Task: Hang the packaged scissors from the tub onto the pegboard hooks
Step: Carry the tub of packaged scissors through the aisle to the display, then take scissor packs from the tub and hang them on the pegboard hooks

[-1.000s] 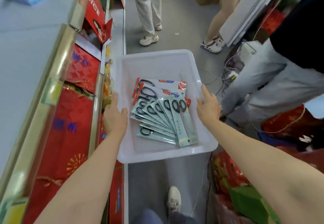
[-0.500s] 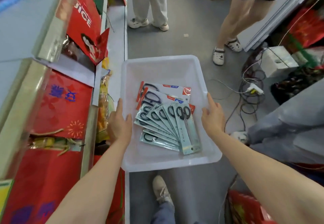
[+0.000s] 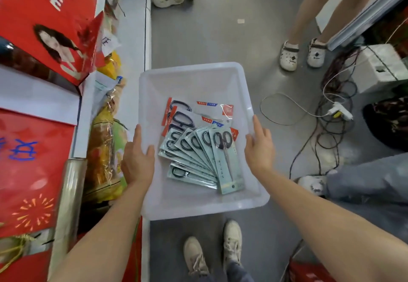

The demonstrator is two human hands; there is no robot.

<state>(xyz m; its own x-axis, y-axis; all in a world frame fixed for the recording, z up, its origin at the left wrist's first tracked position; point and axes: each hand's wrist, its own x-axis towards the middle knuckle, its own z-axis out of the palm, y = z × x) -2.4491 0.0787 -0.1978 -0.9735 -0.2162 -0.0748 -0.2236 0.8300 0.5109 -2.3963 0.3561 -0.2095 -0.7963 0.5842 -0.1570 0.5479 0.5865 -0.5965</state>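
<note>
A: Where is the tub?

B: Held above the grey floor, just right of the white shelf edge. It is a pale, see-through plastic tub, and both hands grip it by its long sides.

A: How do the hands sit on it?

B: The left hand clasps the tub's left rim, thumb hooked inside the wall, fingers outside. The right hand clasps the tub's right rim, fingers lying along the edge. Both are closed on the tub and hold nothing else.

A: And the packaged scissors?

B: All inside the tub, on its bottom. Pale green packs are fanned out toward the near half of the tub, the top one lying lengthwise with black handles pointing away. Behind them, toward the far wall of the tub, lie a few packs with red and white cards.

A: What surrounds the tub?

B: Left of it, red gift boxes and yellow wrapped goods on the shelving. Below its near edge, the person's own shoes. Right of it, tangled cables on the floor; beyond its far edge, other people's feet.
</note>
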